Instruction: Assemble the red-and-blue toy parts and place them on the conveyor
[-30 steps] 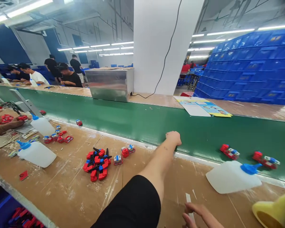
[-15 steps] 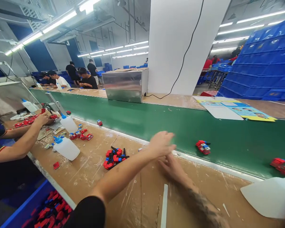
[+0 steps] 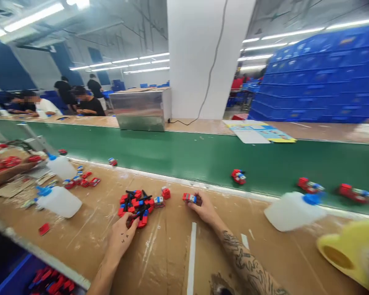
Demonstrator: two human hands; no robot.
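My left hand reaches into a pile of small plastic toy parts in red, black and blue. Its thumb and fingers are closed at the near side of the pile on a red toy part with a black stick piece; the fingers partly cover it. My right hand pinches a small red, white and blue toy piece just above or on the brown tabletop. Between the hands lie a white-and-blue toy piece and a red block, close to the pile.
A green conveyor belt runs behind the table, carrying several red toys, one being a toy. White bottles with blue caps stand left and right. A yellow container is at right. A co-worker's hands work at far left.
My hands, together near the belt edge before, are now apart. The left went to the pile, while the right came to hold a toy piece. The view has turned right.
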